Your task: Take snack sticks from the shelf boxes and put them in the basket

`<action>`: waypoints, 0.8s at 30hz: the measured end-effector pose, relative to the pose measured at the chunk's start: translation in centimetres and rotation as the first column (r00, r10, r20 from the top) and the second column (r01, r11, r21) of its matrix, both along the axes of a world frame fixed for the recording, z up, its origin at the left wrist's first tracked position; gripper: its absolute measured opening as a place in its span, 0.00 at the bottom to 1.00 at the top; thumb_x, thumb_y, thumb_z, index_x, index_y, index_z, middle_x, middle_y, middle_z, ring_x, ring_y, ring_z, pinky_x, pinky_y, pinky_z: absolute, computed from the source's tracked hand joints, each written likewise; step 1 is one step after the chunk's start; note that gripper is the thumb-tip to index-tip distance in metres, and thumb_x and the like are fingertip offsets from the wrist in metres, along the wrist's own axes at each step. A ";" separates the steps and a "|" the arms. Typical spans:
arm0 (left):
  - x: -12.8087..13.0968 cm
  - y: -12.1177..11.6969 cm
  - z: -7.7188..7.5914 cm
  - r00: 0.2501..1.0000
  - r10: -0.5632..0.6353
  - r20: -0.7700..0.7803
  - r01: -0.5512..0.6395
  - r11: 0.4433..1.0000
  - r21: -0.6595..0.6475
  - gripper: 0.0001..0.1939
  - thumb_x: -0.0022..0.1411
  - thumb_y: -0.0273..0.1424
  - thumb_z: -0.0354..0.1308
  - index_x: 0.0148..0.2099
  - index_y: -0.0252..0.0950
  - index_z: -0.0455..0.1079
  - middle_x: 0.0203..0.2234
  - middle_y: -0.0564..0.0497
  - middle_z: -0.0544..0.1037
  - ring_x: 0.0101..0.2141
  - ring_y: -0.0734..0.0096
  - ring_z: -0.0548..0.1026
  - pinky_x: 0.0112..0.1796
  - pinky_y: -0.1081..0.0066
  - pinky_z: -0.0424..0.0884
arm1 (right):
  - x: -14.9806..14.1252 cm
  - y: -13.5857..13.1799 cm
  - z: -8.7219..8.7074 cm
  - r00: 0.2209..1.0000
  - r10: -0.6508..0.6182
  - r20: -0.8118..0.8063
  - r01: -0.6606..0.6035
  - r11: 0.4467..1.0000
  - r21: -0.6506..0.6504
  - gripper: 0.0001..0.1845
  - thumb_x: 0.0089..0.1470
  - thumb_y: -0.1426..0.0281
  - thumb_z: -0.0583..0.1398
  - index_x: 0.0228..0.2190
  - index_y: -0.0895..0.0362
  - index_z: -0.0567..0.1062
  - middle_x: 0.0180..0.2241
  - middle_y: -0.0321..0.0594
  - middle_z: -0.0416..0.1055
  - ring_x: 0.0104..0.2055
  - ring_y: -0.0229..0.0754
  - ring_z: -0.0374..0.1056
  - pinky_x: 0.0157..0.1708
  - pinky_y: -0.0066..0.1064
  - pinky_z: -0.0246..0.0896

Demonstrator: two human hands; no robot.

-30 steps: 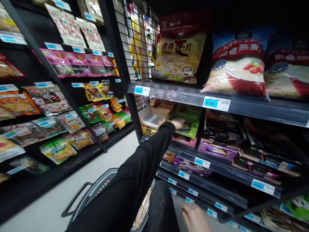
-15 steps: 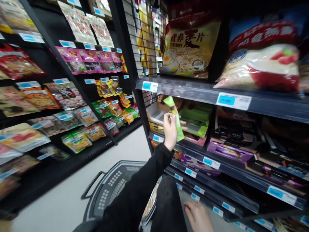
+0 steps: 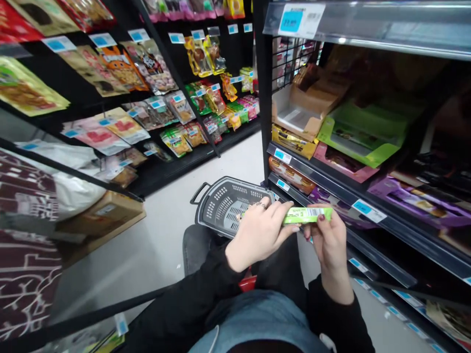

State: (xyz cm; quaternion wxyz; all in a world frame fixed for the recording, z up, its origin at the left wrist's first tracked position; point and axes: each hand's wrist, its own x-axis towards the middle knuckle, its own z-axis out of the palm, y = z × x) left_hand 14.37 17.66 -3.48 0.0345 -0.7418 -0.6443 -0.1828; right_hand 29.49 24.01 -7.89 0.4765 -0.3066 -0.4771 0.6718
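A slim green snack packet lies level between my two hands, above my lap. My left hand is closed round its left end, the back of the hand upward and a ring on one finger. At the other end, my right hand pinches the packet between thumb and fingers, near a barcode printed on it. Just beyond my left hand, a grey shopping basket stands on the floor, its inside partly hidden by that hand.
On the right shelf are an open green display box, a cardboard tray and purple boxes. Bagged snacks fill the rack at left. A brown carton with a white bag sits at lower left.
My left hand has brought the green packet down from the shelf to my lap. My right hand has come up and taken its other end. The view has tilted down.
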 end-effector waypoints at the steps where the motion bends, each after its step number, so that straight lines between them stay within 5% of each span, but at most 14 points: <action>1: -0.2 -0.4 0.1 0.999 0.004 0.038 -0.003 0.999 -0.035 0.22 0.64 0.44 0.46 0.51 0.33 0.66 0.36 0.45 0.77 0.39 0.59 0.71 0.36 0.63 0.68 | -0.1 -0.1 -0.1 1.000 0.018 0.018 -0.018 1.000 0.006 0.16 0.51 0.59 0.61 0.36 0.57 0.69 0.22 0.32 0.67 0.17 0.31 0.62 0.16 0.23 0.55; 5: -1.2 -1.5 -0.3 0.969 0.006 0.249 0.042 0.981 -0.189 0.19 0.63 0.45 0.48 0.42 0.35 0.68 0.33 0.49 0.77 0.33 0.68 0.73 0.33 0.71 0.66 | 0.5 -0.2 -0.2 0.971 0.102 0.216 -0.126 0.987 0.101 0.12 0.51 0.63 0.61 0.34 0.59 0.72 0.18 0.33 0.69 0.17 0.34 0.65 0.18 0.24 0.60; 11: -2.4 -2.7 -1.5 0.863 0.096 0.495 0.137 0.901 -0.413 0.12 0.60 0.40 0.54 0.34 0.35 0.71 0.21 0.55 0.74 0.25 0.74 0.73 0.29 0.77 0.63 | 1.9 0.9 0.4 0.805 0.174 0.567 -0.341 0.918 0.202 0.15 0.54 0.61 0.59 0.22 0.59 0.72 0.13 0.33 0.67 0.15 0.33 0.64 0.19 0.23 0.60; 18: -4.0 -4.0 -3.7 0.481 0.400 0.780 0.361 0.720 -0.592 0.13 0.53 0.37 0.60 0.35 0.32 0.72 0.24 0.50 0.78 0.25 0.71 0.76 0.27 0.76 0.69 | 1.1 0.7 -1.3 0.759 0.270 0.592 -0.418 0.900 0.125 0.17 0.54 0.59 0.57 0.22 0.58 0.70 0.13 0.33 0.67 0.15 0.34 0.64 0.18 0.24 0.59; 24: -5.3 -4.7 -5.9 0.416 0.503 0.757 0.433 0.623 -0.652 0.12 0.48 0.37 0.64 0.27 0.31 0.72 0.20 0.52 0.77 0.22 0.74 0.74 0.24 0.78 0.67 | 0.0 -0.7 -4.2 0.752 0.326 0.573 -0.416 0.909 0.028 0.19 0.55 0.56 0.55 0.23 0.58 0.69 0.13 0.33 0.66 0.15 0.35 0.65 0.18 0.23 0.59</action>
